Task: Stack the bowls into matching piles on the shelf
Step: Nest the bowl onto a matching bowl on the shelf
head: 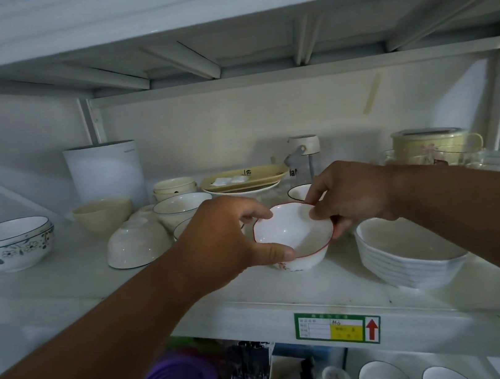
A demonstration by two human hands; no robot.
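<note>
Right now I have both hands on the red-rimmed bowl (294,237), which sits at the front of the shelf (196,314), just left of the stack of ribbed white bowls (409,254). My left hand (226,238) pinches its near and far rim between thumb and fingers; my right hand (351,195) has fingers curled over the far-right rim. I'd keep the bowl level, lift clear of the ribbed stack's edge, and find its match first; the dark-rimmed bowl (299,192) behind it doesn't look like one.
</note>
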